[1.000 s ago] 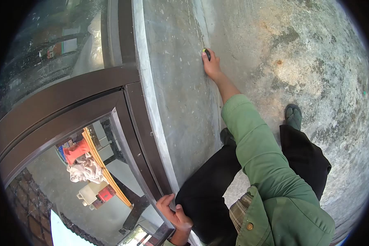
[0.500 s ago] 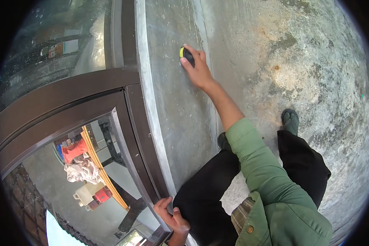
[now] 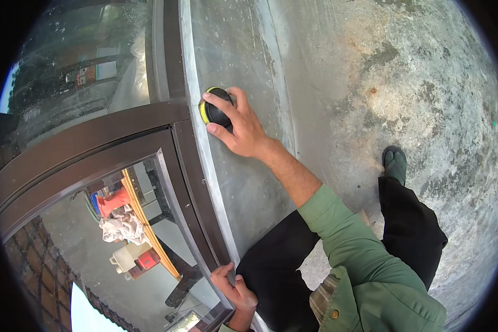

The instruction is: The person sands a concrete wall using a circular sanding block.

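Observation:
My right hand (image 3: pixel 240 124) is wrapped over a round black and yellow tool (image 3: pixel 218 109), which rests at the left side of the grey concrete ledge (image 3: pixel 243 188), by the pale strip (image 3: pixel 200 133) along the brown frame. What the tool's underside looks like is hidden. Lower down, my left hand (image 3: pixel 235 289) rests at the bottom of the brown door frame (image 3: pixel 191 182), beside my knee, its fingers bent but apart with nothing visible between them.
Glass panes in brown frames fill the left side, showing a red item (image 3: pixel 113 202), a crumpled white cloth (image 3: pixel 122 228) and containers. Rough stained concrete (image 3: pixel 426 99) lies on the right, with my sandalled foot (image 3: pixel 394 164) on it.
My right hand has moved left and down in the view with the black and yellow tool, from the middle of the ledge to its frame side. My left hand has barely shifted.

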The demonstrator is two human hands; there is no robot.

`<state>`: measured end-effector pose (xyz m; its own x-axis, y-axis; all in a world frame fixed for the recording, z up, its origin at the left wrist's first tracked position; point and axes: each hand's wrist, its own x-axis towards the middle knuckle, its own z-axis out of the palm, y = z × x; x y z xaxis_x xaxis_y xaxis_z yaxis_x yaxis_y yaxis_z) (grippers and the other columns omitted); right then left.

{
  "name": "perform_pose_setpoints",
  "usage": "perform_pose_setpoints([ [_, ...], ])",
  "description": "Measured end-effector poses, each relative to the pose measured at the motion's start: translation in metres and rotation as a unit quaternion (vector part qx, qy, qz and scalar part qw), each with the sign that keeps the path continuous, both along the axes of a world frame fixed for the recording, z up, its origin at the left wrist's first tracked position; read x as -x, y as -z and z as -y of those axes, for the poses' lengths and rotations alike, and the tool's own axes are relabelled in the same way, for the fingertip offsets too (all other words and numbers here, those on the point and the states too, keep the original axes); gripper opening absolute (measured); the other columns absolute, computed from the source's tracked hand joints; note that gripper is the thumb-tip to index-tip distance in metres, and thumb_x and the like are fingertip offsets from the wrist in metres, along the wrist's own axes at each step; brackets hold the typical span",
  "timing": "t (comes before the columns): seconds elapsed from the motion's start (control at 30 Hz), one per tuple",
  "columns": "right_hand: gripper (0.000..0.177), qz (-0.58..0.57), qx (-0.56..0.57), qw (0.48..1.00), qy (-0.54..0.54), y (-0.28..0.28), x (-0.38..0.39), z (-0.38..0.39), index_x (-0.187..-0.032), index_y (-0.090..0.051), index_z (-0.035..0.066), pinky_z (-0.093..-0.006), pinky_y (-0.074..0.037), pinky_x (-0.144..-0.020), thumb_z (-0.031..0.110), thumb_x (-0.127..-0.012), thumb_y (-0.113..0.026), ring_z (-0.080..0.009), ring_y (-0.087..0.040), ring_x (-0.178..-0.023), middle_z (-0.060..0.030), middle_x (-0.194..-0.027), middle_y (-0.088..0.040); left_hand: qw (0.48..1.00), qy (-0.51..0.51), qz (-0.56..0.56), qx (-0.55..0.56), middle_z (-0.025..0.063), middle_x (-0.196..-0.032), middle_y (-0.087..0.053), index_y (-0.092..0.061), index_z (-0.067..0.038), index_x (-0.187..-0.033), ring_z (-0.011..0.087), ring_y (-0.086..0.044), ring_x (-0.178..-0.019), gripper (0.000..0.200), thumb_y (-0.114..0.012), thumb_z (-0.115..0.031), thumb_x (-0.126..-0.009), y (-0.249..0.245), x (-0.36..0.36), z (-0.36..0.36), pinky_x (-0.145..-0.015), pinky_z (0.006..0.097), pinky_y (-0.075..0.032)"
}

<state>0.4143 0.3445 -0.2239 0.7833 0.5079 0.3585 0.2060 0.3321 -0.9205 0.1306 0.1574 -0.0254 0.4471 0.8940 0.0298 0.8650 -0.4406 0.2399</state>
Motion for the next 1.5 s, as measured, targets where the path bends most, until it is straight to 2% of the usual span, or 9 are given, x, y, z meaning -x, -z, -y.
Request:
perform_pose_setpoints([
  [0.17, 0.057, -0.268, 0.157, 0.950, -0.016, 0.064, -0.047, -0.035, -0.147, -0.045, 0.026, -0.0514, -0.048, -0.098, 0.044, -0.096, -0.063, -0.0447, -0.057, -0.108, -0.0218, -0.127, -0.042, 1.000, 0.011, -0.002, 0.001, 0.0139, -0.105, -0.051, -0.058, 0.003, -0.109, 0.0247, -0.048, -0.098, 0.030, -0.049, -0.008, -0.082, -0.003, 0.005, 0.004, -0.090, 0.0354, -0.039],
  [0.37, 0.057, 0.064, -0.016, 0.998, -0.005, 0.000, -0.003, -0.002, -0.148, -0.043, 0.026, -0.0518, -0.049, -0.099, 0.043, -0.097, -0.062, -0.0450, -0.058, -0.109, -0.0213, -0.127, -0.043, 1.000, -0.010, -0.007, -0.003, 0.0121, -0.100, -0.048, -0.057, 0.003, -0.107, 0.0224, -0.045, -0.090, 0.030, -0.050, -0.004, -0.079, 0.001, 0.000, 0.000, -0.086, 0.0343, -0.039],
  [0.43, 0.056, 0.061, -0.015, 0.998, -0.009, 0.024, -0.026, -0.017, -0.148, -0.044, 0.027, -0.0520, -0.048, -0.099, 0.043, -0.098, -0.061, -0.0432, -0.059, -0.109, -0.0203, -0.127, -0.044, 1.000, -0.006, -0.012, 0.003, 0.0118, -0.101, -0.048, -0.057, 0.003, -0.108, 0.0222, -0.045, -0.091, 0.031, -0.050, -0.003, -0.079, -0.001, -0.002, 0.003, -0.086, 0.0340, -0.039],
  [0.5, 0.055, -0.247, 0.141, 0.958, 0.022, 0.052, -0.052, -0.042, -0.147, -0.045, 0.028, -0.0526, -0.048, -0.098, 0.044, -0.097, -0.062, -0.0410, -0.058, -0.109, -0.0190, -0.126, -0.044, 1.000, -0.005, -0.015, 0.004, 0.0117, -0.101, -0.048, -0.057, 0.003, -0.109, 0.0221, -0.045, -0.091, 0.032, -0.050, -0.003, -0.078, -0.001, 0.002, 0.005, -0.086, 0.0340, -0.039],
  [0.73, 0.058, 0.042, 0.023, 0.999, -0.003, 0.001, -0.033, -0.021, -0.149, -0.043, 0.027, -0.0471, -0.049, -0.099, 0.046, -0.097, -0.062, -0.0411, -0.056, -0.111, -0.0205, -0.126, -0.041, 1.000, -0.010, -0.013, 0.007, 0.0117, -0.099, -0.048, -0.058, 0.003, -0.107, 0.0218, -0.045, -0.090, 0.031, -0.050, -0.002, -0.078, -0.001, 0.000, 0.001, -0.085, 0.0341, -0.039],
  [0.87, 0.058, -0.213, 0.143, 0.966, -0.019, 0.044, -0.063, -0.041, -0.149, -0.044, 0.027, -0.0470, -0.049, -0.101, 0.045, -0.097, -0.062, -0.0412, -0.057, -0.112, -0.0207, -0.128, -0.041, 1.000, -0.020, 0.011, -0.004, 0.0124, -0.093, -0.050, -0.061, 0.001, -0.105, 0.0264, -0.045, -0.089, 0.032, -0.053, -0.007, -0.076, 0.003, 0.003, 0.004, -0.086, 0.0391, -0.035],
  [1.1, 0.055, 0.060, -0.044, 0.997, -0.032, 0.000, -0.003, 0.003, -0.147, -0.046, 0.029, -0.0455, -0.048, -0.101, 0.036, -0.097, -0.065, -0.0424, -0.055, -0.116, -0.0220, -0.132, -0.040, 1.000, -0.007, -0.021, 0.005, 0.0117, -0.099, -0.048, -0.058, 0.003, -0.107, 0.0218, -0.045, -0.089, 0.032, -0.050, -0.002, -0.077, -0.002, 0.004, 0.004, -0.085, 0.0339, -0.038],
  [1.23, 0.059, -0.231, 0.125, 0.965, 0.010, 0.054, -0.042, -0.037, -0.147, -0.045, 0.031, -0.0513, -0.049, -0.099, 0.041, -0.094, -0.068, -0.0449, -0.057, -0.111, -0.0214, -0.128, -0.042, 1.000, -0.004, -0.014, 0.005, 0.0115, -0.099, -0.048, -0.059, 0.003, -0.107, 0.0216, -0.045, -0.089, 0.032, -0.049, -0.002, -0.076, -0.002, 0.007, 0.009, -0.086, 0.0337, -0.038],
  [1.5, 0.057, -0.027, 0.051, 0.998, -0.028, 0.028, 0.021, 0.018, -0.149, -0.042, 0.029, -0.0486, -0.048, -0.101, 0.044, -0.098, -0.061, -0.0433, -0.057, -0.112, -0.0212, -0.128, -0.041, 1.000, -0.009, -0.010, 0.012, 0.0121, -0.099, -0.049, -0.058, 0.003, -0.107, 0.0220, -0.046, -0.090, 0.033, -0.049, -0.002, -0.076, 0.000, 0.003, 0.010, -0.087, 0.0338, -0.039],
])
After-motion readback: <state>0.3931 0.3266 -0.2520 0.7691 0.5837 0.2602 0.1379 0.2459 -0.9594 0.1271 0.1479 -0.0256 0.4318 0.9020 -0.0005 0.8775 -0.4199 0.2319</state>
